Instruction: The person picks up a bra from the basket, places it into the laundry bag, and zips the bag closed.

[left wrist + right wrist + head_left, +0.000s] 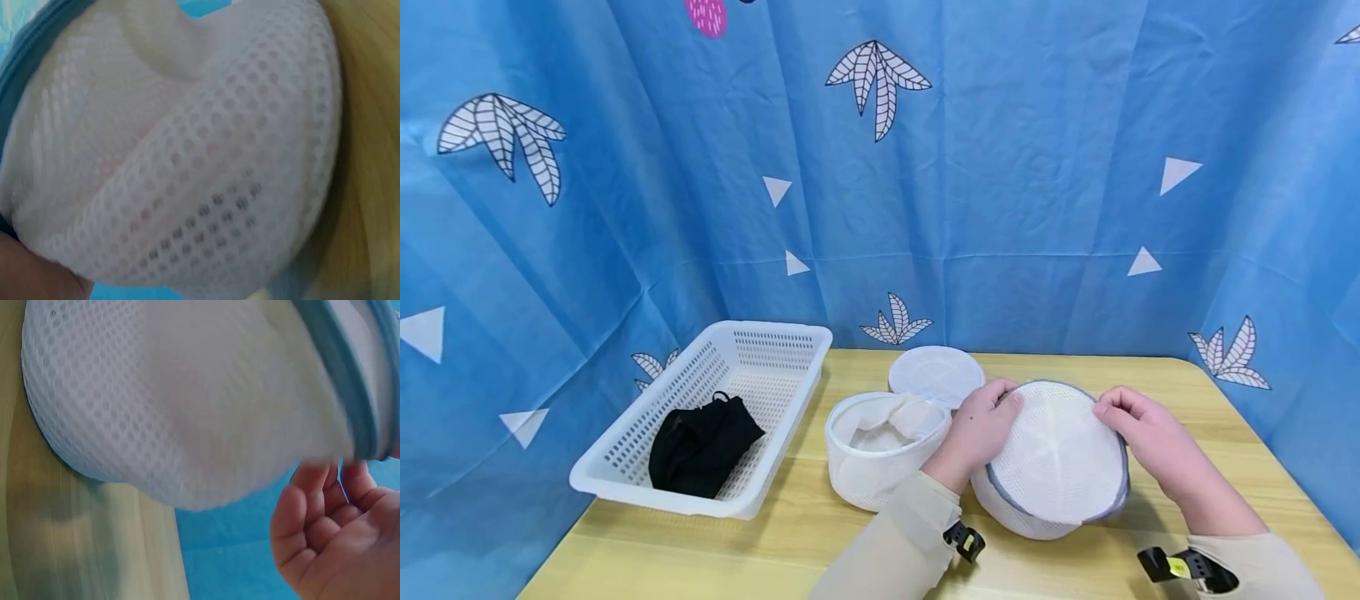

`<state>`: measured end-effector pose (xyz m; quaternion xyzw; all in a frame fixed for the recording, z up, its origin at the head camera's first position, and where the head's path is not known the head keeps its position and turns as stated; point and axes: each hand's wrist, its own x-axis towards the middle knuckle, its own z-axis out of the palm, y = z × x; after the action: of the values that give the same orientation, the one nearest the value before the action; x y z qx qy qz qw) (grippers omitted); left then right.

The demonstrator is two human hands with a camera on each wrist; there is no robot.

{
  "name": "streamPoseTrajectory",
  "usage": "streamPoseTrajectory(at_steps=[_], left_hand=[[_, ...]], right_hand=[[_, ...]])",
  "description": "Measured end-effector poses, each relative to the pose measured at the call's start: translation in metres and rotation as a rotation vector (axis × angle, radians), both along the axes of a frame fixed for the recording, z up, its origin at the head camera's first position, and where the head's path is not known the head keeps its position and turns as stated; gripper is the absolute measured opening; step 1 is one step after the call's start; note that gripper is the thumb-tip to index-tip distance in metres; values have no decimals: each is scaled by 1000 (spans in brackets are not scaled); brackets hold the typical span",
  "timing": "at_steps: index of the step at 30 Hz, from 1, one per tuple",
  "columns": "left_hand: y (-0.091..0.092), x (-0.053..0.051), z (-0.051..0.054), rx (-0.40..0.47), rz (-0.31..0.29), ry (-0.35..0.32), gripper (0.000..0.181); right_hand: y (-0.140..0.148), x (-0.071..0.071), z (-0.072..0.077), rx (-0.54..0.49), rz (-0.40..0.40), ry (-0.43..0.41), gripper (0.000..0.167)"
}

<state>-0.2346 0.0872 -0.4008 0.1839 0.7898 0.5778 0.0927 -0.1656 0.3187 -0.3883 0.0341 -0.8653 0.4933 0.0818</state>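
A round white mesh laundry bag [1060, 458] with a grey-blue edge stands tilted on the table, its flat round top facing me. My left hand [977, 425] grips its edge at the upper left, and my right hand [1150, 442] pinches the edge at the upper right. Close up in the left wrist view, the bag's holed side wall [206, 169] fills most of the picture. From the right wrist, the curled fingers [319, 506] are seen at the blue-trimmed edge; part of that hand is cut off by the frame.
Left of the bag stands a second white mesh bag [850, 467], open at the top, with pale fabric in it. Behind it lies a flat white mesh disc [936, 372]. A white plastic basket [820, 342] at the left holds black cloth [703, 446]. Blue curtains [1000, 167] enclose the wooden table [760, 558].
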Motion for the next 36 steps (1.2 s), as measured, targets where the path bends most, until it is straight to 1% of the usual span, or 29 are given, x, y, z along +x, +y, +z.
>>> streamPoseTrajectory(at_steps=[3,7,9,11,14,16,19,22,26,28,30,33,36], left_hand=[[0,1,2,-15,-59,12,26],[-1,3,3,-18,-146,51,30],[-1,4,3,-23,-194,84,30],[-2,4,3,-32,-238,126,29],[-3,4,2,-49,-287,187,28],[-3,4,2,-61,-304,210,27],[-4,4,3,-68,-328,206,26],[-4,3,4,-74,-357,195,25],[-4,3,5,-97,-390,217,24],[-4,3,5,-107,-399,231,24],[-5,3,5,-109,-401,231,23],[-5,4,6,-108,-402,219,22],[-4,4,6,-104,-389,198,22]], right_hand=[[0,-1,-1,-5,29,0,31],[-1,-1,-1,5,55,0,37],[-2,0,-2,27,64,-6,38],[-3,0,-2,42,90,-11,38],[-3,1,-4,22,183,-23,38],[-3,2,-4,-15,251,-20,37],[-2,3,-5,-80,336,-10,35],[-1,3,-5,-115,382,4,32],[0,2,-5,-98,396,17,24],[1,2,-5,-92,405,26,19],[1,2,-5,-97,414,26,15],[1,2,-4,-98,412,17,17],[-1,3,-2,-58,371,11,21]])
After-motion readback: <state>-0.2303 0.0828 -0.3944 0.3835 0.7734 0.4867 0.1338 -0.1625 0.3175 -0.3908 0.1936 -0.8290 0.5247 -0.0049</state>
